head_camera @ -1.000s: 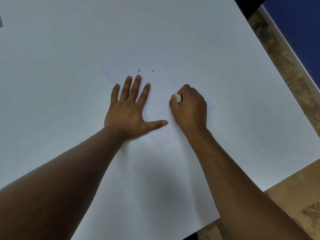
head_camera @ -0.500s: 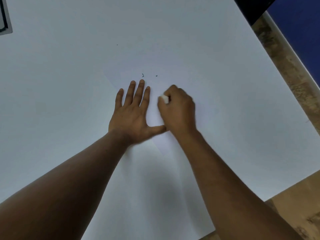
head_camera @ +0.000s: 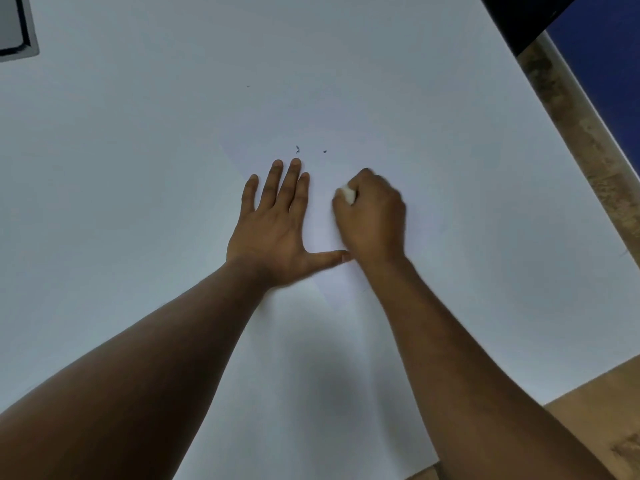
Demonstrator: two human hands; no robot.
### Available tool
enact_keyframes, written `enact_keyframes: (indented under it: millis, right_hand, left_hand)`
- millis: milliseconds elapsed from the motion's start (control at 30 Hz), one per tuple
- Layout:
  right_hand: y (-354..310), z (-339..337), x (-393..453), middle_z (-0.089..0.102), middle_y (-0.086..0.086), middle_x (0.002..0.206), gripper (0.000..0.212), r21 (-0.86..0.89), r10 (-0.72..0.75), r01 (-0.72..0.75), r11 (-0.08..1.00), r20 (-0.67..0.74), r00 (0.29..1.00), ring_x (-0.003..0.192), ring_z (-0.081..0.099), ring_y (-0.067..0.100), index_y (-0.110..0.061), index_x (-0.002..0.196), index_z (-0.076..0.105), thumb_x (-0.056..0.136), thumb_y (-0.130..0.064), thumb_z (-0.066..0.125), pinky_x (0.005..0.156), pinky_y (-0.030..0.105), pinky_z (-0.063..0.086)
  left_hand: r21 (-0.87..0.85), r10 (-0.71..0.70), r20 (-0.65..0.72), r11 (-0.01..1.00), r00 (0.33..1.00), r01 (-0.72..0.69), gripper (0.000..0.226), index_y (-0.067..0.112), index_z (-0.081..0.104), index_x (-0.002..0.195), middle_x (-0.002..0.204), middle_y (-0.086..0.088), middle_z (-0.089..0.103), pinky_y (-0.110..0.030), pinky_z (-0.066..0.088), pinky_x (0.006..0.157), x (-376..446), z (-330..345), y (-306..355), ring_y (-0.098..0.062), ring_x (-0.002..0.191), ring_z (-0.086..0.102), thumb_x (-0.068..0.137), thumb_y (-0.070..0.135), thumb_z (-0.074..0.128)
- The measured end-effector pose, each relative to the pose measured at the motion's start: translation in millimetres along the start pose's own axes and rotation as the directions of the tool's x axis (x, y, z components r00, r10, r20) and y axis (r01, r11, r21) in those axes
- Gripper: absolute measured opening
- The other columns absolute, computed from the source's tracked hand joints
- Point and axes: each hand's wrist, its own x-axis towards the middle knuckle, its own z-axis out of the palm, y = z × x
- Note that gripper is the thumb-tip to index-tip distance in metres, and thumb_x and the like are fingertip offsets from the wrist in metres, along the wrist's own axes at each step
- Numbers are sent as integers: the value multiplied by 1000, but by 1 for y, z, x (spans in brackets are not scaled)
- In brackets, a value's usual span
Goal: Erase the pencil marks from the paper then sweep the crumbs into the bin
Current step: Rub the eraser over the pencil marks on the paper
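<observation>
Head view: erasing on a white sheet.
Left hand [head_camera: 273, 233] lies flat, fingers straight, pressing the paper [head_camera: 322, 223] on the white table [head_camera: 138, 168]; right hand [head_camera: 372, 216] grips a white eraser [head_camera: 347, 194] against it, dark crumbs [head_camera: 298, 149] just beyond the fingertips.

White eraser [head_camera: 347, 194] upon pale paper [head_camera: 322, 226], dark crumbs [head_camera: 298, 150] near its far edge

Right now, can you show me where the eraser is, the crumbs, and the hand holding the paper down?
eraser [head_camera: 347, 194], head view, white end showing from the fist.
crumbs [head_camera: 297, 150], head view, the curly dark bit.
left hand [head_camera: 273, 233], head view, back of the flat hand.
</observation>
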Motion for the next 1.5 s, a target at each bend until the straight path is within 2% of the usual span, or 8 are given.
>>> enact_keyframes:
  millis: [100,333,600,800,1000,1133,1367,1500]
  right_hand:
    - [-8,7,-11,62,8,83,13,-19,-44,44,999,10,999,72,58,26,-9,85,59,89,-21,58,60,29,38]
    - [34,-17,17,64,8,92,14,-97,145,-151,984,-64,987,82,60,26,-8,93,59,89,-21,56,67,27,35]
    - [-10,9,-8,62,9,87,13,-17,-81,82,997,23,996,76,60,27,-8,87,59,88,-21,59,62,30,40]
    - [41,-21,20,62,9,91,13,-111,111,-117,987,-60,992,80,59,27,-8,90,57,90,-21,55,66,29,38]
    - [24,-12,5,63,6,95,11,80,-164,163,983,7,986,80,61,21,-11,98,68,92,-18,61,72,29,48]
    - [20,-3,-7,62,8,90,12,48,-325,322,945,90,941,78,61,23,-9,96,70,88,-12,62,68,34,53]
    - [64,-30,35,63,12,87,14,-130,-137,140,982,33,990,79,60,30,-9,86,67,88,-21,61,72,34,43]
    - [69,-47,36,64,2,77,15,3,-63,63,998,56,996,72,60,20,-13,94,62,93,-27,57,70,32,48]
  left_hand:
    - [11,9,-10,1000,1000,-9,130,11,-2,164,172,-6,-13,-54,-5,126,0,1,0,-24,157,-18,71,102,8]
    - [-23,-9,-7,1000,1000,9,132,13,-5,163,171,-2,-18,-54,-7,126,-1,-1,1,-21,156,-23,70,104,15]
    - [0,27,-28,1000,999,-27,127,17,2,165,172,-7,-12,-55,-4,126,0,1,-1,-26,158,-16,70,102,5]
    - [-19,-2,0,1000,1000,2,129,19,-6,164,170,-2,-22,-54,-8,126,0,-1,1,-22,155,-27,70,104,12]
    - [-27,9,-10,1000,1000,-9,127,19,-5,164,171,-3,-20,-55,-7,126,0,0,-1,-22,155,-24,71,104,13]
    - [-23,12,-22,1000,1000,-12,126,20,-2,164,171,-4,-15,-54,-6,126,0,1,-1,-23,157,-20,71,103,10]
    - [-27,-13,5,1000,1000,13,128,21,-8,163,170,-1,-22,-53,-10,126,1,-1,-1,-20,154,-28,69,105,14]
    - [-30,-12,0,999,1000,12,125,24,-7,164,170,-1,-22,-53,-11,125,0,0,-1,-20,154,-27,70,104,16]
